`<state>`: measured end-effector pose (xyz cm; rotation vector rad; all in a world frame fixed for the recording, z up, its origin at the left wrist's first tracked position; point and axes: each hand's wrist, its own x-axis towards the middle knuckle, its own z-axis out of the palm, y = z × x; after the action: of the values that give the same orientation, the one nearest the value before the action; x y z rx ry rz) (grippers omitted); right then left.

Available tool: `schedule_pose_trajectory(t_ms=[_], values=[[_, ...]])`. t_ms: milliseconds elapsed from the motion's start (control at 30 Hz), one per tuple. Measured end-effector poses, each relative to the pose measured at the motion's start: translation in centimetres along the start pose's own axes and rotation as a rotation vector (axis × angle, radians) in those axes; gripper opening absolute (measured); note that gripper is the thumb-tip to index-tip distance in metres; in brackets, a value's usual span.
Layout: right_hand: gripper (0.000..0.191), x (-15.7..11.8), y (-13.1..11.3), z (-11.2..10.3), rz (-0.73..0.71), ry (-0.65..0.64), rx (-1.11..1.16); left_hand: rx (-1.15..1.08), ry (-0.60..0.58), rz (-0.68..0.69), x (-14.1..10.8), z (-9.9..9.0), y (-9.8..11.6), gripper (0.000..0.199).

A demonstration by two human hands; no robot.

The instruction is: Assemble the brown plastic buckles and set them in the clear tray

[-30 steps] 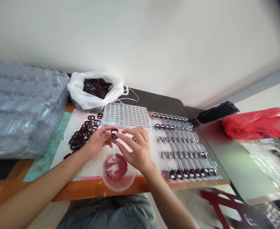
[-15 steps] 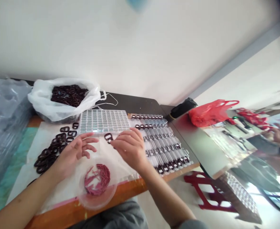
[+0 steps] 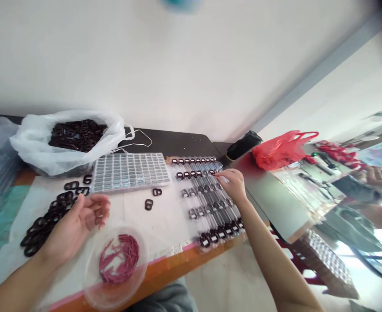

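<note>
Pretty packed table (image 3: 151, 271) here: a white plastic bag (image 3: 34, 147) of dark brown buckles (image 3: 76, 136) sits at the back, beside a clear tray (image 3: 128, 172), with rows of clear blister strips (image 3: 207, 203) to the right and a clear round dish (image 3: 143, 255) of pink strips (image 3: 119, 260) up front. The left hand (image 3: 76, 225) lies open and empty just beside a heap of buckles (image 3: 47, 223), while the right hand (image 3: 231, 184) has its fingertips (image 3: 218, 173) pinched at a row end, though I can't tell if it's got one. Two loose buckles (image 3: 148, 205) lie on the white sheet (image 3: 168, 229); they look light, stiff and a bit slippery, so I'd pinch them by the rim.
</note>
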<state>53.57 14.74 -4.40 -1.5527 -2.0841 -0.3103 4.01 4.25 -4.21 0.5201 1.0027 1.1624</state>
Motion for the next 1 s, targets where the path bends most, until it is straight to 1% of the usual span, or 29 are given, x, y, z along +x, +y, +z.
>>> schedule_pose_trajectory(t_ms=[200,333,467,633,767,867,933,1000], values=[[0.019,1.4,1.1,1.5,-0.046,-0.149,0.0,0.022,0.029,0.003,0.0,0.1,0.1,0.053],[0.019,1.9,1.2,1.9,-0.082,-0.232,-0.03,0.01,0.025,-0.002,0.0,0.1,0.2,0.052],[0.02,2.2,1.2,2.0,-0.102,-0.278,-0.062,0.004,0.011,-0.014,-0.2,0.0,0.2,0.051],[0.021,2.4,0.8,2.0,-0.133,-0.314,-0.097,-0.016,-0.036,0.005,-0.3,0.1,0.4,0.048],[0.021,2.5,0.3,1.4,-0.165,-0.326,-0.138,-0.04,-0.085,0.024,-0.5,0.1,0.7,0.049],[0.021,2.5,-0.4,0.4,-0.195,-0.331,-0.172,-0.07,-0.089,0.038,-0.8,0.0,0.9,0.05],[0.023,2.8,-1.4,-0.5,-0.202,-0.315,-0.193,-0.097,-0.075,0.046,-0.9,0.0,1.0,0.047],[0.026,3.2,-3.3,-1.3,-0.215,-0.245,-0.205,-0.134,-0.062,0.066,-1.0,0.1,1.1,0.043]])
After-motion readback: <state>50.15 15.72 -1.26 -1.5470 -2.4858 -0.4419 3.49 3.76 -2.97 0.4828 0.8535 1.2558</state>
